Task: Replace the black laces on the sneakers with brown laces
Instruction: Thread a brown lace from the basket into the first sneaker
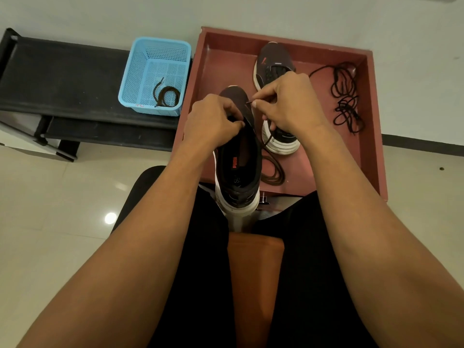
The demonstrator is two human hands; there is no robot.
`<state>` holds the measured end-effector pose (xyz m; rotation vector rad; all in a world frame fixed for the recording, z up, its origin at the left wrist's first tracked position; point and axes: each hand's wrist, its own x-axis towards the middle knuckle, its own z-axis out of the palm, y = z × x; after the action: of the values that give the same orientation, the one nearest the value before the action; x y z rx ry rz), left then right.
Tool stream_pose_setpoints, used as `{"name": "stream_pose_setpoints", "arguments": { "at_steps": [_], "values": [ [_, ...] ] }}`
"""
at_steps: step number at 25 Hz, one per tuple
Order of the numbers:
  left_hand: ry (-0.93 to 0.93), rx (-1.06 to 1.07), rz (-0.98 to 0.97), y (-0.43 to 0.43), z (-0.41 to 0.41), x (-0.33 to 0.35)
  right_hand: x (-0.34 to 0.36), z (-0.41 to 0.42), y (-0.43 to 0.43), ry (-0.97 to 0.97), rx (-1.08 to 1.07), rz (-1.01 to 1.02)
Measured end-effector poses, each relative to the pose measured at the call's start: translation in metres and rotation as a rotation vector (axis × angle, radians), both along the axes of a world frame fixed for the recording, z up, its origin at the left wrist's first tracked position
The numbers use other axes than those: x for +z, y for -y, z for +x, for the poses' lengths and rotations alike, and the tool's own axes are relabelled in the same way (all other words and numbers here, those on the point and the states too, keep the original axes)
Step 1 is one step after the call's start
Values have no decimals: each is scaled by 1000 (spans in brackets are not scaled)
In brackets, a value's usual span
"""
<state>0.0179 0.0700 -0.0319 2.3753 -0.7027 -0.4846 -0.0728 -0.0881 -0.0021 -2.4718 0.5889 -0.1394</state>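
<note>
A dark sneaker [238, 169] with a white sole stands heel toward me between my knees, its toe over the red tray [326, 172]. My left hand [213, 119] grips the sneaker's upper near the eyelets. My right hand [288, 104] pinches the tip of a brown lace [272, 172], which trails down and coils on the tray beside the shoe. A second dark sneaker [273, 61] lies farther back in the tray, partly hidden by my right hand. A loose black lace [346, 96] lies tangled at the tray's right side.
A blue plastic basket [140, 71] holding another coiled brown lace [167, 96] sits on a black bench [62, 76] to the left. A brown seat [253, 285] shows between my legs. Pale tiled floor surrounds everything.
</note>
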Motion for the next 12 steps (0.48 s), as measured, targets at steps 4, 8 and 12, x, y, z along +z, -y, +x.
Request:
{"name": "stream_pose_setpoints", "arguments": {
  "at_steps": [4, 8, 12],
  "values": [
    [-12, 50, 9, 2, -3, -1, -2, 4, -12, -92, 9, -51],
    [-33, 94, 22, 6, -4, 0, -6, 8, -18, -120, -25, -88],
    [-48, 127, 34, 9, -6, 1, -10, 11, -18, -150, -52, -118]
  ]
}}
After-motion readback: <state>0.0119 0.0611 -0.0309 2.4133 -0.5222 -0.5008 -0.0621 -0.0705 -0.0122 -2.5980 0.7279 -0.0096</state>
